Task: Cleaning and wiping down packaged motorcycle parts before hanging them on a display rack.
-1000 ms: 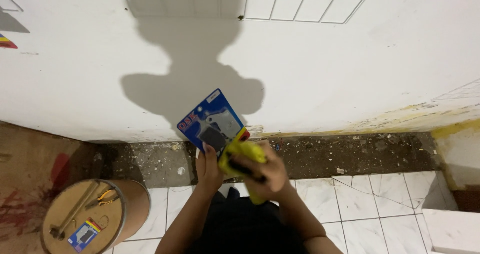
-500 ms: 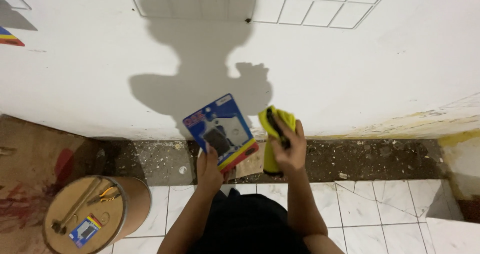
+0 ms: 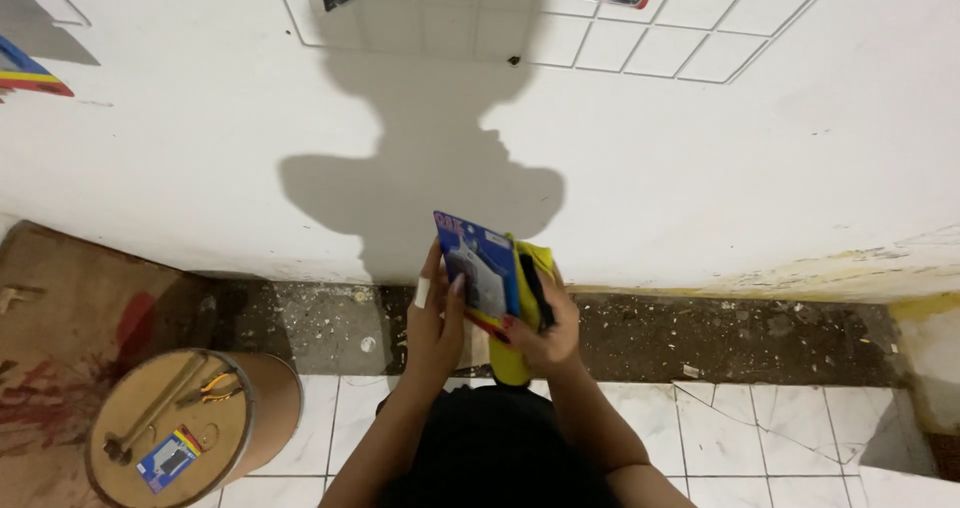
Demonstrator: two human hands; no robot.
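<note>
Blue package — cardboard drum nearby

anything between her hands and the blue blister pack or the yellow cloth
Nothing visible: the left hand already grips the blue blister pack, and the right hand holds the yellow cloth right behind it.

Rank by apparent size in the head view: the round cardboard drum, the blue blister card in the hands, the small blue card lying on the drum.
1. Round cardboard drum, clearly largest.
2. Blue blister card, held up nearer the camera, so its real size is unsure.
3. Small blue card on the drum top, smallest.
</note>
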